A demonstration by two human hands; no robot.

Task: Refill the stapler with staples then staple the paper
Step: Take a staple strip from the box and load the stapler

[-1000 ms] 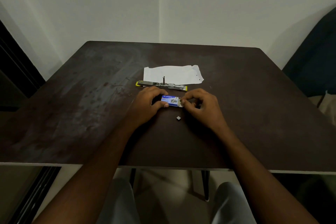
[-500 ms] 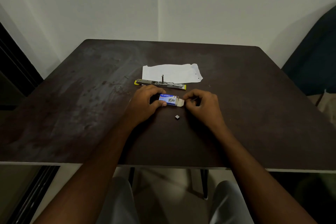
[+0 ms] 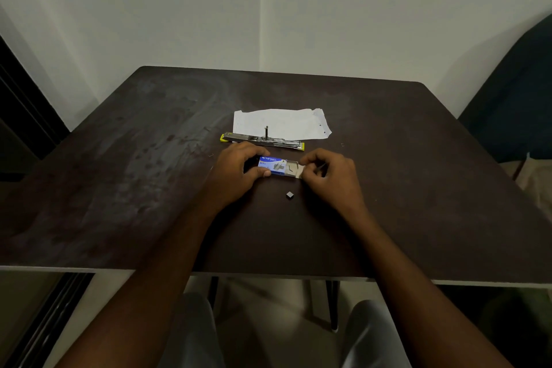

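Note:
A small blue staple box [image 3: 272, 164] lies on the dark table [image 3: 143, 176] between my hands. My left hand [image 3: 236, 172] grips its blue sleeve. My right hand [image 3: 328, 175] pinches the pale inner tray [image 3: 294, 169], which sticks out of the sleeve to the right. Just beyond the box lies the stapler [image 3: 263, 140], folded out flat, metal with yellow ends. A white sheet of paper [image 3: 282, 122] rests behind the stapler. A small block of staples [image 3: 289, 195] sits on the table nearer to me than the box.
The table's near edge [image 3: 268, 275] runs across the lower view, with my knees below it. A dark chair [image 3: 513, 92] stands at the right. White walls meet in a corner behind the table.
The inner tray has slid further out of the blue sleeve to the right, drawn by my right hand. My left hand has stayed on the sleeve.

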